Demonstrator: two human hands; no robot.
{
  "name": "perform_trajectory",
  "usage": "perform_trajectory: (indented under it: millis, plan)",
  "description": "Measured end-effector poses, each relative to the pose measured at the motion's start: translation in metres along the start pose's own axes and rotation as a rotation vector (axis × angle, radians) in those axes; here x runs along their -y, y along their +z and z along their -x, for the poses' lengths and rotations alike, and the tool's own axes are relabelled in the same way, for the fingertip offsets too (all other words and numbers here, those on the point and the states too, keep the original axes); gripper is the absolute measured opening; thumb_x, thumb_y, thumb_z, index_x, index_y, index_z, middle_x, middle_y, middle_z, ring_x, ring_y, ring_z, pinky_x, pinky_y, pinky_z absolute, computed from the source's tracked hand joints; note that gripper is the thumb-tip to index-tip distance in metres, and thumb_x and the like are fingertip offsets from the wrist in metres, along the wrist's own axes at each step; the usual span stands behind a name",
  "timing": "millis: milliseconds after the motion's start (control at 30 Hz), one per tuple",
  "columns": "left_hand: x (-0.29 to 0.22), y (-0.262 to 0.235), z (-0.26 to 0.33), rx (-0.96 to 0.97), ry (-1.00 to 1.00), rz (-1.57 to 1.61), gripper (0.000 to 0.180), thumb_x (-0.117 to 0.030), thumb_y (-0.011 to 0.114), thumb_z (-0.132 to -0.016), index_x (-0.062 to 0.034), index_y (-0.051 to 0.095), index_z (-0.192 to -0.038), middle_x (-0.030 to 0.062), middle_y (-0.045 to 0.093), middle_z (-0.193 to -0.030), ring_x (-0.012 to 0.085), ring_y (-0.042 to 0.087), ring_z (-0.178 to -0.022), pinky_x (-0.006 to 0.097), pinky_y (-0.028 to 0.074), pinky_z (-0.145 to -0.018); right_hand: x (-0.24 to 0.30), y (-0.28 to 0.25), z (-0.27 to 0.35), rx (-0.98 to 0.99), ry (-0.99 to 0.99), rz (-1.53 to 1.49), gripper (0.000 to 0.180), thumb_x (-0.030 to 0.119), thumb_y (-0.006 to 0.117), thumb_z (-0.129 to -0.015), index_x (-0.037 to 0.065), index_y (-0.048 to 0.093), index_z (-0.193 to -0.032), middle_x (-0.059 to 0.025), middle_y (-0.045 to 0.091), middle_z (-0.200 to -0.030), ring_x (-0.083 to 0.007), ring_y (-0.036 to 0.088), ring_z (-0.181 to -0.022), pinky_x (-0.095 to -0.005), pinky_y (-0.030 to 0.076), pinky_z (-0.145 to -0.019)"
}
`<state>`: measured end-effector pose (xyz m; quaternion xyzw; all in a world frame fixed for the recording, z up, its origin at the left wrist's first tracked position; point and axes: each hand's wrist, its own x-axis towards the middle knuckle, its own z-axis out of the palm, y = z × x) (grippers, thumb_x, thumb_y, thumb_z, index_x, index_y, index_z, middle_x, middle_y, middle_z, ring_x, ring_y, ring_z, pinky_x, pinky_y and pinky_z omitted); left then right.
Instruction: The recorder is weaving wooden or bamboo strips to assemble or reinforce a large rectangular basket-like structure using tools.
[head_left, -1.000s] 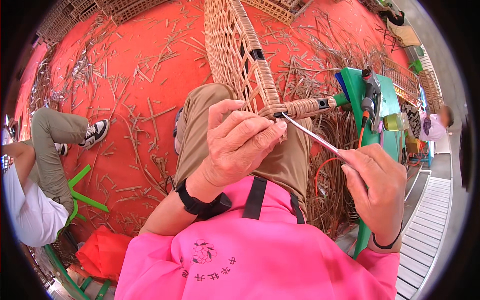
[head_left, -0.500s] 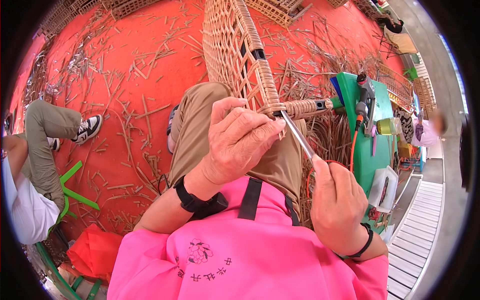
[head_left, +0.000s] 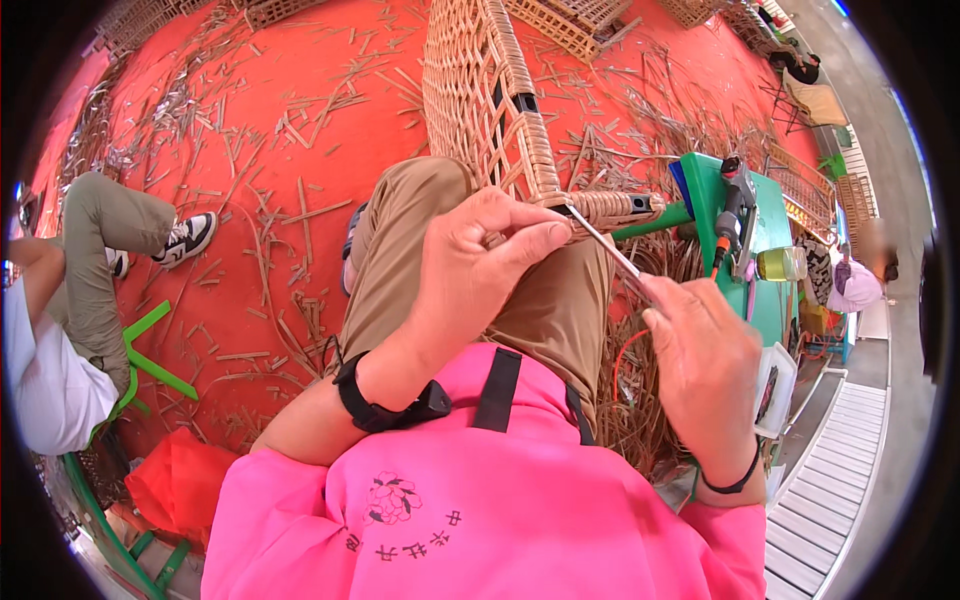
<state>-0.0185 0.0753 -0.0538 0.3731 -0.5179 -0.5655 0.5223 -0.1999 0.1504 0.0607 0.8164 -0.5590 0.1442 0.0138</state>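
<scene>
A woven wicker panel (head_left: 463, 110) stands in front of my knees, its wrapped edge running down to a corner. From that corner a wicker-wrapped bar (head_left: 610, 207) with a dark inset sticks out to the right. My left hand (head_left: 475, 265) is closed in a pinch just left of the corner, thumb against forefinger; whatever lies between them is too small to make out. My right hand (head_left: 702, 365) is closed around the near end of a slim, shiny metal tool (head_left: 612, 250). The tool slants up and left, its tip at the corner beside my left thumb.
To the right, a green stool or table (head_left: 765, 240) holds a power tool (head_left: 735, 205) with an orange cord and a jar of yellow liquid (head_left: 780, 264). Cut strips (head_left: 330, 112) litter the red floor. A person's bent leg (head_left: 110, 250) is at left, by a red bag (head_left: 178, 485).
My left hand has turned, its thumb now stretched along toward the corner. My right hand has shifted slightly right, and the tool's tip stays at the corner. The view has moved a little.
</scene>
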Motion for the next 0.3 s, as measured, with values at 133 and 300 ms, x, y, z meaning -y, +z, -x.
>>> perform_trajectory:
  millis: [133,300]
  plan:
    - [-0.016,0.003,0.0,0.017,-0.314,0.342,0.014,-0.013,0.072,-0.089,0.0002,0.073,-0.092,-0.0012,0.065,-0.083,0.0065,0.056,-0.078,0.023,0.043,-0.075,-0.006,-0.012,-0.008,0.074,0.027,-0.03,0.022,0.003,0.067,-0.084,0.003,0.064,-0.106,-0.0117,0.057,-0.082,-0.0317,0.06,-0.068,-0.0403,0.046,-0.058]
    - [-0.021,0.007,-0.002,-0.02,-0.418,0.157,0.019,-0.019,0.073,-0.088,-0.0002,0.072,-0.092,-0.0004,0.065,-0.081,0.0062,0.055,-0.078,0.023,0.043,-0.074,-0.023,-0.018,-0.014,0.099,-0.013,-0.083,0.021,0.006,0.066,-0.084,0.007,0.065,-0.106,-0.0129,0.061,-0.087,-0.0342,0.063,-0.075,-0.0436,0.047,-0.063]
